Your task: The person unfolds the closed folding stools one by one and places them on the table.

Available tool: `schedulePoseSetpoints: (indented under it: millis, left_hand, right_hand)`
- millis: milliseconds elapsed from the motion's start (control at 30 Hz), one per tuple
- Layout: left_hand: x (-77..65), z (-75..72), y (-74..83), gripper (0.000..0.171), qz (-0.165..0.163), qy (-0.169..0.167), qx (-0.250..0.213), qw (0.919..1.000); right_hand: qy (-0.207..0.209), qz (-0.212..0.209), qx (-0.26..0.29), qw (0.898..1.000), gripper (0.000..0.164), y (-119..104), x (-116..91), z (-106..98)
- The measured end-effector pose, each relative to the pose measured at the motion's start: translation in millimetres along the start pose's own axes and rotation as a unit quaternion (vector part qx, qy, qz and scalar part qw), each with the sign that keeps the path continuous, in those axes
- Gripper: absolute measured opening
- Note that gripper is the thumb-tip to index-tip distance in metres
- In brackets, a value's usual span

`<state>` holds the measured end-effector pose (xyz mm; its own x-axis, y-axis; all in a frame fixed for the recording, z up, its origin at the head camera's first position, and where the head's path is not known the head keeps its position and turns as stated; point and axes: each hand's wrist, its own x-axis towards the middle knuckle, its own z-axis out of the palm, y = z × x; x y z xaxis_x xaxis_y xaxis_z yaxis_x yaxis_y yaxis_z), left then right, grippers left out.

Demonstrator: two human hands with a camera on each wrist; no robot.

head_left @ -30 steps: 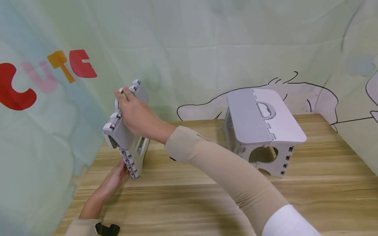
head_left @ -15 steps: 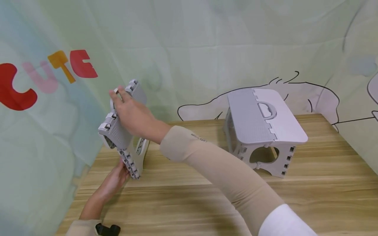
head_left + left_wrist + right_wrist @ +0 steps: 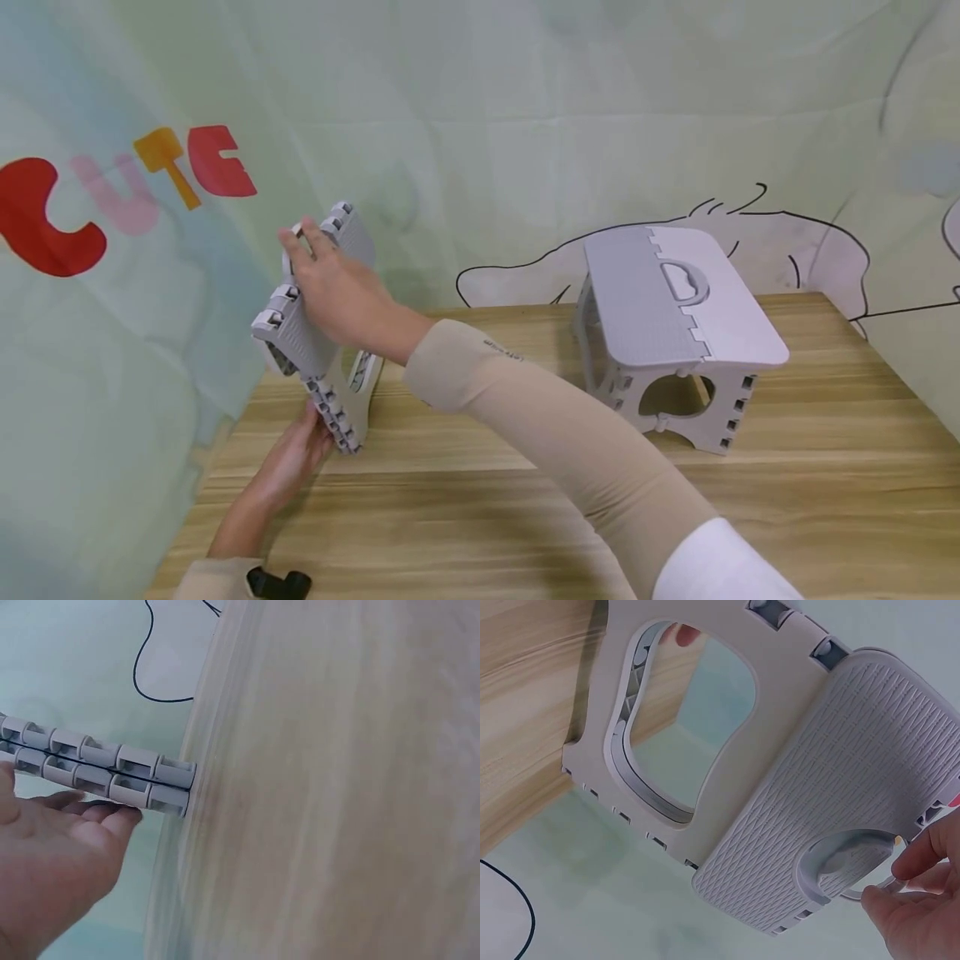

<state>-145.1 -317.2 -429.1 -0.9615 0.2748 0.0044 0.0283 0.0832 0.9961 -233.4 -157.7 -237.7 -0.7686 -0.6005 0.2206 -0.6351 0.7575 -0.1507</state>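
A grey-and-white folding stool (image 3: 341,400) stands partly folded on the wooden table at the left, its leg panels together and its seat folded at an angle to them. My right hand (image 3: 341,292) reaches across to its top; in the right wrist view, thumb and fingers pinch the loop handle (image 3: 889,886) of the seat. Low on the left side, my left hand (image 3: 292,458) touches the stool's leg; in the left wrist view, its extended fingers (image 3: 120,821) lie against the hinged edge (image 3: 97,765). Part of the left hand is hidden behind the stool.
A second folding stool (image 3: 678,308), grey and white, stands unfolded on the table (image 3: 465,517) to the right. Behind the table hangs a pale printed curtain (image 3: 480,167) with coloured letters at the left.
My right hand and the top of the held stool have shifted slightly left. My left hand stays at the lower leg. The head view has turned a little left.
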Motion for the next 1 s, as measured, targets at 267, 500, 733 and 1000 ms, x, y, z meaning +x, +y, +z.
schedulePoseSetpoints:
  millis: [267,500,733,1000]
  left_hand:
    - [-3.1,0.6,-1.3,0.059,0.088,0.063,0.059,0.9923]
    - [-2.1,-0.5,-4.2,0.039,0.159,0.065,-0.009,0.9851]
    - [-1.5,-2.1,-2.8,0.041,0.172,0.057,-0.002,0.9834]
    - [-1.1,-3.4,-5.4,0.047,0.173,0.047,-0.004,0.9839]
  right_hand:
    - [0.001,-0.006,-0.005,1.000,0.061,2.0,-1.7,-0.1]
    - [-0.005,0.004,0.004,1.000,0.062,0.6,0.5,0.3]
    - [0.004,0.003,-0.016,1.000,0.064,0.7,-0.1,1.7]
    - [0.021,-0.041,-0.017,0.999,0.064,6.7,-4.8,2.6]
